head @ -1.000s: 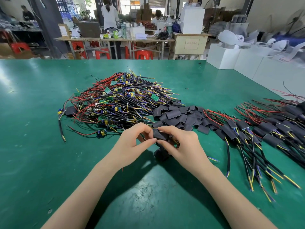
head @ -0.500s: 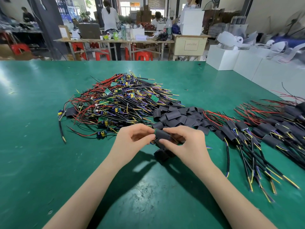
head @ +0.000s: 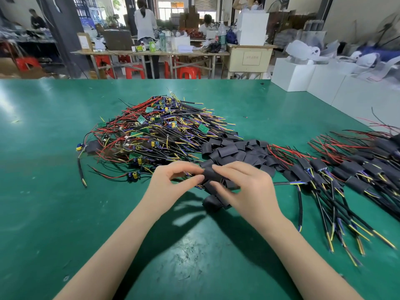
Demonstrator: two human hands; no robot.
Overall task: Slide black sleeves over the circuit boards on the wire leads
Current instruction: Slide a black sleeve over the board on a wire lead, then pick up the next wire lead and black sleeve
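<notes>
Sleeve (head: 211, 174) pinched between right hand (head: 244, 187) and left hand (head: 173, 182), above the tabletop's (head: 43, 191) middle, near the near edge of the bare-board pile (head: 151, 131). Now rounder and further over the leads than a second ago; board hidden, probably almost covered. Finished leads (head: 346, 174) toward the right edge.

Board inside the pinched black sleeve (head: 211, 173) hidden by hands; sleeved leads (head: 357, 169) cut off at right edge.

Red stools (head: 187, 72), white boxes (head: 291, 75) beyond
</notes>
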